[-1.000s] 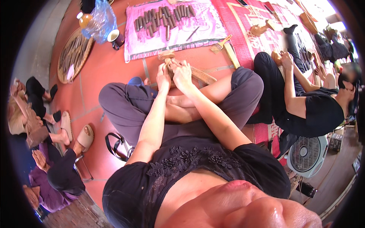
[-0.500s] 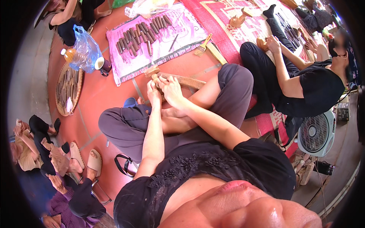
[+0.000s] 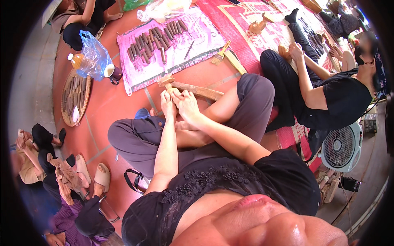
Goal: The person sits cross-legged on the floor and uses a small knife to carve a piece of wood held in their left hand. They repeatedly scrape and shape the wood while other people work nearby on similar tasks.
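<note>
Both my hands are closed round a light-brown carved wooden piece [image 3: 169, 86] in front of my crossed legs. Its wide end points away from me, beyond my fingers. My left hand [image 3: 168, 105] wraps its near part from the left. Pressed against it from the right is my right hand [image 3: 187, 106], fingers bent; whether a small tool sits in them I cannot make out. The near end of the piece is mostly hidden by the hands. Just right of them a long wooden bar [image 3: 199, 90] lies slanting toward my right knee.
Beyond my hands, several wooden-handled tools [image 3: 150, 43] lie on a pink sheet [image 3: 193, 26]. A flat brush [image 3: 221, 53] lies right of it. To the left are a mug [image 3: 113, 73], a bottle [image 3: 75, 60] and a woven basket [image 3: 65, 110]. A co-worker [image 3: 340, 90] sits at right, near a fan [image 3: 338, 147].
My hands have drawn slightly nearer to me, so more of the carved piece's neck shows. At lower left, another person's hand and brown carving have shifted. The view has moved slightly.
</note>
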Motion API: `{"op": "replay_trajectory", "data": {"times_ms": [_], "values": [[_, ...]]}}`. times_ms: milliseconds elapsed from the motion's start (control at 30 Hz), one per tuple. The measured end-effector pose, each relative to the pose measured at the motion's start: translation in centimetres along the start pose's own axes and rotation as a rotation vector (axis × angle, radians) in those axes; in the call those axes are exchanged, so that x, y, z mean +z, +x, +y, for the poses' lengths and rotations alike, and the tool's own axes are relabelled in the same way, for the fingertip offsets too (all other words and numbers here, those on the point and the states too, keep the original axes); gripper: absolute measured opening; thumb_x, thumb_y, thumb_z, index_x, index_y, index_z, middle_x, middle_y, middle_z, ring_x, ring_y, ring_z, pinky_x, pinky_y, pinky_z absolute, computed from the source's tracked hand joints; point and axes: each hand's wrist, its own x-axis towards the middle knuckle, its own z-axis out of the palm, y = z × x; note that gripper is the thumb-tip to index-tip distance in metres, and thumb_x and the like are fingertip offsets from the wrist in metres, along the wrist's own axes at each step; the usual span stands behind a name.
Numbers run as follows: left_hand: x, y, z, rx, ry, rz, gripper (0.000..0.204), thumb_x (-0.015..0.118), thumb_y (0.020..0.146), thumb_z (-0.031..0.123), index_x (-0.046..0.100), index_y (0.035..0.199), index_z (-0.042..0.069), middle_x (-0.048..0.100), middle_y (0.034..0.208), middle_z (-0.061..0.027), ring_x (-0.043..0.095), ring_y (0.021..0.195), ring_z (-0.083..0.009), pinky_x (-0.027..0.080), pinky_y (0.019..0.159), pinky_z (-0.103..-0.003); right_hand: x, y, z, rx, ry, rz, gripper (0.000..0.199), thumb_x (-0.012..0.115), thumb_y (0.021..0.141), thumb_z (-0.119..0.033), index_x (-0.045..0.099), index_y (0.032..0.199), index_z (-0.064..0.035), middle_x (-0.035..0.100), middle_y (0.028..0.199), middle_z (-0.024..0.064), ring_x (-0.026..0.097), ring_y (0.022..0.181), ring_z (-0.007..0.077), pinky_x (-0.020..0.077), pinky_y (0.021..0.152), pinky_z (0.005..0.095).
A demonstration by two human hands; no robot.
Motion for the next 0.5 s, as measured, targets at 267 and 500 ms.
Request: {"op": "replay_trajectory", "data": {"times_ms": [267, 500], "values": [[0.2, 0.4, -0.4, 0.096, 0.109, 0.047, 0.038, 0.043, 0.106, 0.033, 0.056, 0.129, 0.005, 0.068, 0.114, -0.0209, 0.066, 0.105, -0.0341, 0.050, 0.090, -0.042, 1.3, 3.4, 1.7, 0.087, 0.074, -0.005, 0.032, 0.053, 0.088, -0.015, 0.068, 0.114, -0.0023, 0.068, 0.123, 0.0097, 0.057, 0.107, 0.0299, 0.0425, 0.094, 0.0428], [0.6, 0.5, -1.0, 0.045, -0.030, 0.048, 0.037, 0.041, 0.106, 0.035, 0.057, 0.129, 0.011, 0.068, 0.111, -0.0193, 0.066, 0.105, -0.0330, 0.050, 0.089, -0.043, 0.6, -0.8, 0.7, -0.101, 0.052, 0.044, 0.044, 0.057, 0.082, -0.013, 0.065, 0.124, -0.0025, 0.070, 0.106, 0.0107, 0.056, 0.093, 0.0279, 0.0432, 0.085, 0.0422]]}}
